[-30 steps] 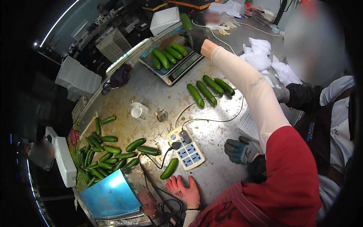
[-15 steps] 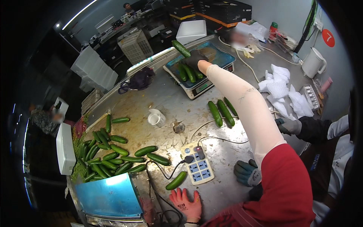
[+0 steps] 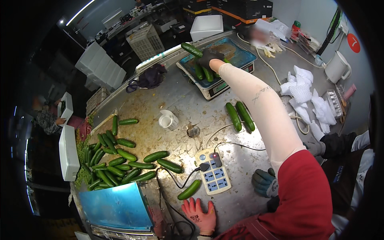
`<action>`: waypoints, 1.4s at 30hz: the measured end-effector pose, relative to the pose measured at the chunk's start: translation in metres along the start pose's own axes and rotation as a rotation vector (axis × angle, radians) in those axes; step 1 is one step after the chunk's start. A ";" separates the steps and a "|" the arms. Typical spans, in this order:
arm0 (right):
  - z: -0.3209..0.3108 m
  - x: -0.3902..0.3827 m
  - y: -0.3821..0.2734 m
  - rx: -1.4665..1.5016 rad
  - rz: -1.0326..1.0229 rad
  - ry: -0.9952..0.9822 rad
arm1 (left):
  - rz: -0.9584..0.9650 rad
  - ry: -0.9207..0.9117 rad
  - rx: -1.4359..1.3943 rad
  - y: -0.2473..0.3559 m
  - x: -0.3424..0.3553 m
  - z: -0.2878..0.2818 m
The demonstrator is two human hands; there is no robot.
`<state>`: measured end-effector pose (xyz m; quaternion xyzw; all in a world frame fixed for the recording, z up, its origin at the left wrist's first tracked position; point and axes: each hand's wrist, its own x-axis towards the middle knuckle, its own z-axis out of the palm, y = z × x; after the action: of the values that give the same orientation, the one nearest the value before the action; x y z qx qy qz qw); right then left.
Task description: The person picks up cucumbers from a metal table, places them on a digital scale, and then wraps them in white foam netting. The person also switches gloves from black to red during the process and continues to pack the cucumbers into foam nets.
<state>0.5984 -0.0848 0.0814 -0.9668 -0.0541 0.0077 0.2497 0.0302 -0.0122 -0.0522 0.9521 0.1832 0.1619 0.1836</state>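
Right hand (image 3: 211, 59), black glove, is curled round a cucumber (image 3: 191, 49) over the scale (image 3: 237, 49) near the bench's (image 3: 146, 132) far edge, long axis slanting, free tip poking out toward that edge. Pink-gloved left hand (image 3: 201, 216) lies by the near edge, fingers spread, gripping nothing.

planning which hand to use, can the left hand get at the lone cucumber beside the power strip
Very likely yes: the left hand lies spread with its fingertips just below the lone cucumber, and nothing visible blocks them; the power strip sits to the right.
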 end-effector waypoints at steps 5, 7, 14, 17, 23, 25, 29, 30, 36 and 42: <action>0.000 0.004 0.004 -0.016 -0.019 0.012 | 0.008 0.016 -0.003 0.000 0.000 0.002; -0.006 0.006 0.002 -0.040 -0.030 -0.022 | 0.005 0.026 -0.013 0.000 0.000 0.002; -0.012 0.030 -0.018 -0.168 -0.077 -0.072 | -0.005 0.023 -0.044 0.007 0.008 -0.009; -0.003 0.036 -0.029 -0.061 -0.039 -0.106 | 0.006 0.028 -0.041 0.006 0.009 -0.007; 0.035 0.053 -0.036 -0.090 -0.115 -0.097 | 0.002 0.032 -0.027 -0.003 -0.001 0.002; 0.046 0.058 -0.031 -0.069 -0.135 -0.042 | 0.011 0.039 -0.027 -0.006 -0.005 0.006; 0.003 0.041 -0.041 0.287 -0.204 0.313 | -0.003 -0.013 -0.030 0.002 0.004 0.000; -0.005 0.035 -0.050 0.385 -0.281 0.424 | -0.025 -0.036 -0.022 0.004 0.003 -0.005; -0.098 -0.074 -0.048 0.930 -0.637 0.172 | -0.011 0.001 -0.006 0.006 0.002 -0.002; -0.018 -0.249 -0.025 0.656 -0.585 -0.339 | 0.018 0.040 0.030 0.004 -0.002 0.000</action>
<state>0.3495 -0.0987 0.1058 -0.7662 -0.3589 0.1115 0.5213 0.0299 -0.0171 -0.0512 0.9530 0.1807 0.1797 0.1639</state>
